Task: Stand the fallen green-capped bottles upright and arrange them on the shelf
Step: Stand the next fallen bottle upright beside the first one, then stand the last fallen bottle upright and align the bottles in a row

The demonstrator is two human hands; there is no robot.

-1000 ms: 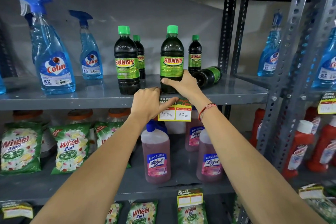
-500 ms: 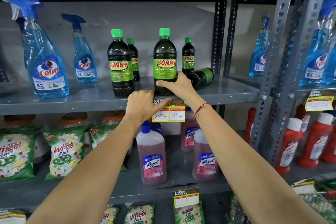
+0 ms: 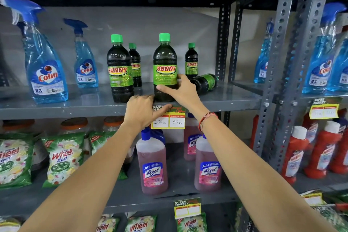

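Four green-capped dark Sunny bottles stand upright on the grey shelf (image 3: 56,106): a front left bottle (image 3: 119,73), one behind it (image 3: 135,66), a front right bottle (image 3: 165,58) and a back right bottle (image 3: 191,62). A fifth bottle (image 3: 206,82) lies on its side at the right, partly hidden behind my right hand. My right hand (image 3: 181,90) wraps the lower part of the front right bottle, index finger across its front and thumb at the label's edge. My left hand (image 3: 140,112) grips the shelf's front edge, thumb on the price tag (image 3: 168,120).
Blue Colin spray bottles (image 3: 46,73) stand at the shelf's left and on the neighbouring rack (image 3: 320,68). A perforated steel upright (image 3: 223,43) bounds the shelf on the right. Below are pink Lizol bottles (image 3: 152,164), Wheel packets (image 3: 63,158) and red bottles (image 3: 295,152).
My right hand has slid a little higher on the front right bottle. My left hand stays on the shelf edge. The view has shifted slightly.
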